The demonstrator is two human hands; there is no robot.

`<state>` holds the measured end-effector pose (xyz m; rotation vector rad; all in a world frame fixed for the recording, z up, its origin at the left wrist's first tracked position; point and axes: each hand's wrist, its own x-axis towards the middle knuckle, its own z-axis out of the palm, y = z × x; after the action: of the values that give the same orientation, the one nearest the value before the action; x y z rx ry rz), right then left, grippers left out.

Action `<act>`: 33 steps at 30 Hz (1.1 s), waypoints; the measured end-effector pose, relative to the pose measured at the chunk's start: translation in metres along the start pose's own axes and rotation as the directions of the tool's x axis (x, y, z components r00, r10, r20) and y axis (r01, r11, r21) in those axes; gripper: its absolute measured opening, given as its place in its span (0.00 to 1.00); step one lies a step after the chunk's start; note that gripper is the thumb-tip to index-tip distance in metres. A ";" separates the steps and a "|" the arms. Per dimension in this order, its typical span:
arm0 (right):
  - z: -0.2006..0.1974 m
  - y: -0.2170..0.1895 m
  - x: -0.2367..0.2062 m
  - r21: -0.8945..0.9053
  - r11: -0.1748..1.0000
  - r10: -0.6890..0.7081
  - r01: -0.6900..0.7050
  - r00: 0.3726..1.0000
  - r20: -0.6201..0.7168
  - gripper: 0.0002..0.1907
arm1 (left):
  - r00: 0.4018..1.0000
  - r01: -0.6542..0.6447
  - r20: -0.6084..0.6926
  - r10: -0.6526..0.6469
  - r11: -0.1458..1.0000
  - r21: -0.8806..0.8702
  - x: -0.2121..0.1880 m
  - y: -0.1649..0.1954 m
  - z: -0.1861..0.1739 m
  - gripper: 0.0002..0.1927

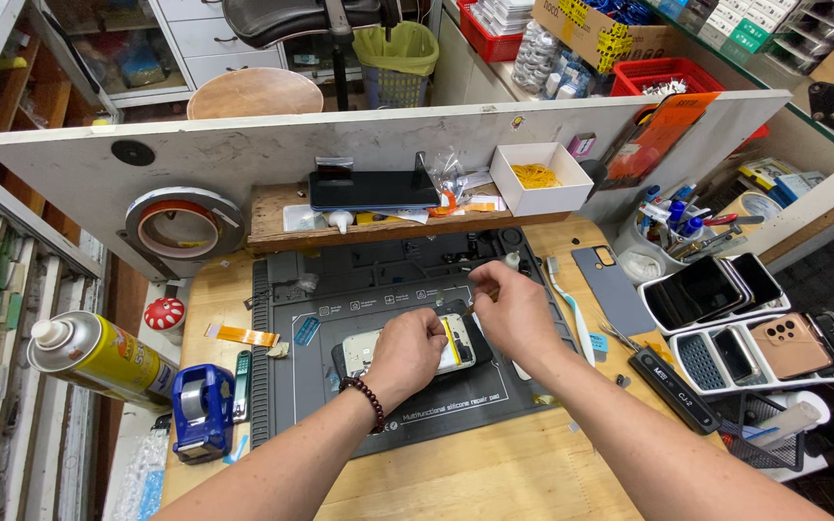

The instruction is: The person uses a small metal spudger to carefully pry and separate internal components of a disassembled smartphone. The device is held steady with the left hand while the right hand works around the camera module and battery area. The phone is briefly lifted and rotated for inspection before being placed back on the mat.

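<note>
The opened phone [407, 349] is lying on the grey mat [340, 386] mid-counter, long axis running left to right. The left hand [407, 352] is pressing on it, fingers curled; the right hand [509, 309] is hovering just beyond its right end, fingertips pinched together.

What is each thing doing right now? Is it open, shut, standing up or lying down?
Opened phone: back off, lying on the mat.
Left hand: pressing on the phone.
Right hand: fingertips pinched above the phone.
Back cover: off, lying flat.
Spray can: on its side.
White box: open.
</note>
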<state>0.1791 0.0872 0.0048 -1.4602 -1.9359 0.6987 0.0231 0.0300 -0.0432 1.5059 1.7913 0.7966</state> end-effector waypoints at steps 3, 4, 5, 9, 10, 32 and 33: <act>-0.005 -0.010 -0.004 -0.184 0.977 -0.086 0.104 0.991 0.103 0.12 | 1.000 0.006 0.011 -0.006 1.000 0.004 0.002 -0.003 0.003 0.05; -0.005 -0.013 -0.004 -0.200 0.968 -0.132 0.151 0.986 0.105 0.10 | 1.000 0.016 0.021 -0.016 1.000 0.002 0.003 -0.004 0.003 0.06; -0.005 -0.016 -0.003 -0.215 0.957 -0.176 0.195 0.979 0.108 0.08 | 1.000 -0.011 -0.012 0.010 1.000 -0.018 0.007 -0.005 0.003 0.06; 0.001 -0.019 0.001 -0.125 0.942 -0.295 0.311 0.947 0.129 0.13 | 0.988 0.031 -0.152 -0.040 0.998 -0.058 0.033 -0.013 -0.013 0.08; 0.002 -0.019 0.002 -0.085 0.957 -0.262 0.276 0.953 0.151 0.13 | 0.982 0.083 -0.166 -0.086 0.996 -0.024 0.043 -0.016 -0.020 0.08; -0.004 -0.017 0.002 0.055 0.979 -0.202 0.195 0.966 0.163 0.12 | 0.958 0.196 -0.224 -0.180 0.979 0.050 0.087 -0.071 -0.028 0.13; -0.003 -0.018 0.003 0.098 0.980 -0.186 0.172 0.969 0.163 0.14 | 0.956 0.198 -0.227 -0.185 0.980 0.036 0.086 -0.071 -0.030 0.12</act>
<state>0.1691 0.0858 0.0199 -1.1899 -2.1115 0.8340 -0.0530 0.1030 -0.0903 1.2947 2.1066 0.8491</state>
